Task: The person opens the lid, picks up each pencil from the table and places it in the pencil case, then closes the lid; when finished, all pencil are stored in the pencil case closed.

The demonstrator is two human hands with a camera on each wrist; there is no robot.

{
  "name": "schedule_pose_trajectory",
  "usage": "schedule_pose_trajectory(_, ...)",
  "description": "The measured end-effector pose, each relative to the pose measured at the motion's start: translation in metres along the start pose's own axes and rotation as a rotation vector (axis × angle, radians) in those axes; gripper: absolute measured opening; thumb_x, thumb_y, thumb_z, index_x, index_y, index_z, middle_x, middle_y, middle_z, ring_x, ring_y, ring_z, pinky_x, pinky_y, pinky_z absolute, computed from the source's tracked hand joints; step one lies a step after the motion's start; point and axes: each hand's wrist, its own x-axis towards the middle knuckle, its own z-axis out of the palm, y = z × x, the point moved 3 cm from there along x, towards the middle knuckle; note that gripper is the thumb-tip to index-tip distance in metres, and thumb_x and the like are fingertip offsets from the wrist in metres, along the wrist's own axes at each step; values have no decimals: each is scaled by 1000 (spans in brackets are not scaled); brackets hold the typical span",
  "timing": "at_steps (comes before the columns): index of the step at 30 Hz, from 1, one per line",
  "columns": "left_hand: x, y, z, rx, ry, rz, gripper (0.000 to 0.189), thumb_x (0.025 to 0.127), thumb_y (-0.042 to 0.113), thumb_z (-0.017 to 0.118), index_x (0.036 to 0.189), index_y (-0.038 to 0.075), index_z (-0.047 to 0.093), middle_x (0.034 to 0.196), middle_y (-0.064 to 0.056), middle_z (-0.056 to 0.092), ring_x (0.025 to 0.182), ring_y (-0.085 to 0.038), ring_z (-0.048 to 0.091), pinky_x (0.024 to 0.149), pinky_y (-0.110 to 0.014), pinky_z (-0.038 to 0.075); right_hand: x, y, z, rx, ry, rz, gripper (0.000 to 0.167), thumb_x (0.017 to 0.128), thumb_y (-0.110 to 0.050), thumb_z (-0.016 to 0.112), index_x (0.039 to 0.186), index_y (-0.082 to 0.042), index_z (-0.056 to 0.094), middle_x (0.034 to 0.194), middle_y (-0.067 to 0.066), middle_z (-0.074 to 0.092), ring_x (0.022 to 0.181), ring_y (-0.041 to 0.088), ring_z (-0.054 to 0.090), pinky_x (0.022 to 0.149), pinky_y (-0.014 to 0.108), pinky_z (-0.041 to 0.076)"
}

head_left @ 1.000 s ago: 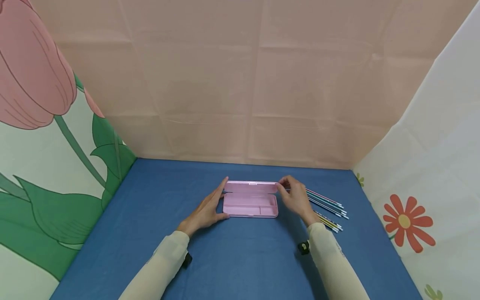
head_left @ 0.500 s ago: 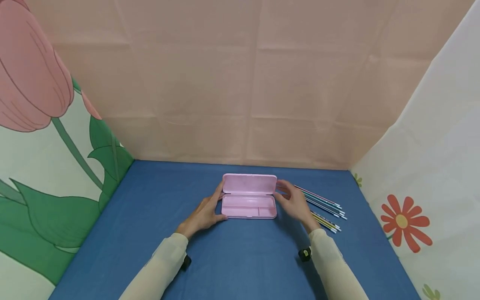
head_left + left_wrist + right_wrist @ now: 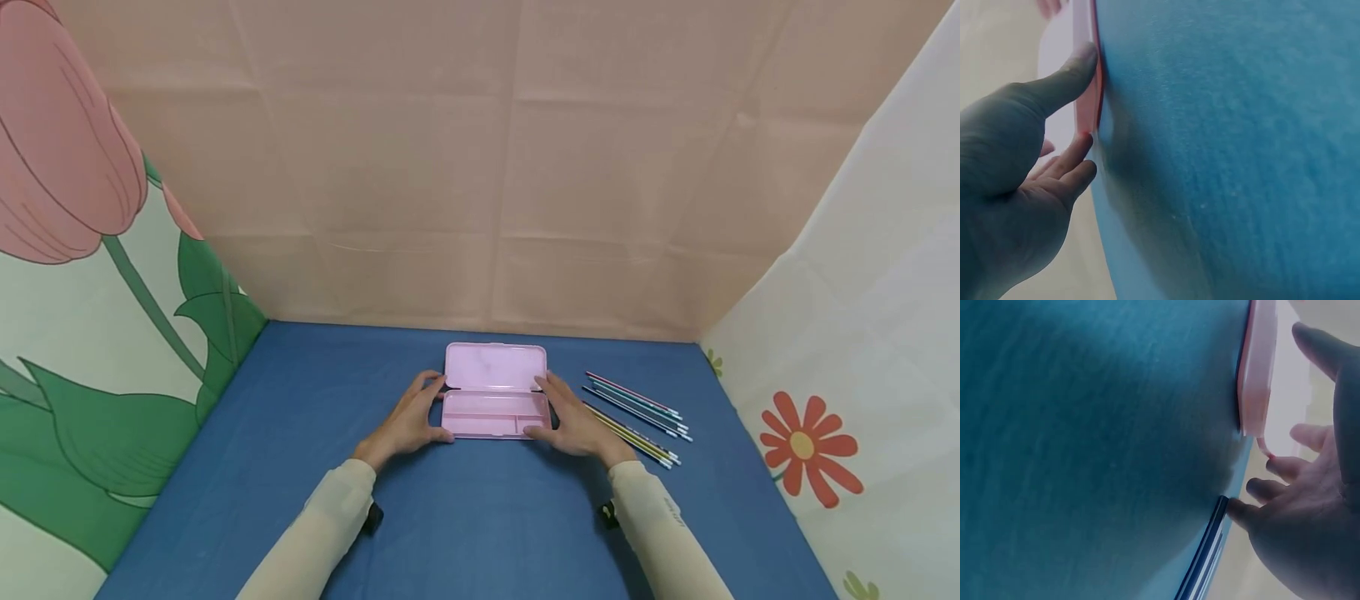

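Observation:
An opened pink pencil case [image 3: 495, 403] lies on the blue-covered table, its lid [image 3: 497, 367] tipped back. Inside, low dividers part it into compartments, and no pencils lie in them. At its left end, my left hand [image 3: 405, 421] rests with the thumb on the front wall and fingertips by the end, as the left wrist view shows. Over the right end reaches my right hand [image 3: 581, 423], fingers loosely spread. In the right wrist view, its thumb [image 3: 1322, 349] is in front of the case and its fingers are beside the hinge end.
Several pencils lie right of the case in two loose groups: a pink, teal and blue group [image 3: 637, 407] farther back, and a yellow and dark group [image 3: 633, 435] partly behind the right hand. A beige backdrop [image 3: 480, 208] rises behind the table [image 3: 360, 354].
The lid has swung back from partly raised to wide open. My right hand has let go of the lid and come down toward the front right. My left hand stays at the left end.

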Motion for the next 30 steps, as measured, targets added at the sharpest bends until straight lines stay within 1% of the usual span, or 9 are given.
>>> schedule_pose_trajectory(4,2,0,-1,21,-25,1,104,83,22,104,167,-4,48,178,-22,39,162,-46,45,133,-65,40,1,-1,2,-56,-11,6,108,98,-64,78,181,-16,27,192,16,12,177,50,11,136,81,18)
schedule_pose_trajectory(6,2,1,-1,19,-34,-9,101,85,22,103,167,-2,50,177,-21,41,161,-45,47,133,-64,41,2,-1,2,-77,-7,2,111,97,-66,78,180,-13,28,191,17,13,177,51,12,136,80,17)
schedule_pose_trajectory(11,0,-1,-1,23,-41,-27,93,86,24,102,164,1,56,167,-21,53,153,-44,54,130,-66,45,3,-2,4,-111,3,-5,111,95,-67,77,178,-9,32,191,18,15,176,51,14,139,76,16)
schedule_pose_trajectory(12,-1,-1,-1,35,-40,-29,92,86,26,102,163,2,57,164,-21,55,150,-43,56,128,-68,46,3,-2,4,-115,4,-6,111,95,-67,77,178,-9,33,191,18,15,176,51,15,139,76,16)
schedule_pose_trajectory(15,0,-2,-1,47,-43,-21,91,86,28,102,162,3,58,162,-21,56,148,-44,57,126,-70,47,4,-2,4,-123,13,-8,109,94,-66,78,177,-9,35,190,19,17,176,52,17,139,76,17)
schedule_pose_trajectory(19,1,-3,-1,44,-67,-23,93,88,31,100,165,4,55,165,-22,54,152,-44,55,129,-67,46,4,-2,4,-138,7,5,109,95,-67,78,178,-10,35,191,18,17,176,50,16,139,75,17)
schedule_pose_trajectory(23,2,-2,-1,50,-82,-33,99,88,41,100,168,8,52,170,-20,49,154,-42,53,129,-65,46,5,-2,5,-143,3,13,109,95,-68,77,178,-12,34,191,16,16,177,47,15,140,73,17)
schedule_pose_trajectory(26,3,-1,0,53,-81,-44,101,88,48,98,169,9,52,172,-19,45,154,-42,53,129,-66,46,6,-2,6,-140,9,7,109,95,-68,78,178,-12,35,191,15,17,177,47,16,140,74,18)
schedule_pose_trajectory(30,4,1,2,57,-75,-57,98,90,49,96,168,9,53,171,-18,45,152,-42,54,128,-65,47,5,-1,6,-140,17,5,108,95,-67,79,177,-12,37,191,16,18,177,48,16,140,74,19)
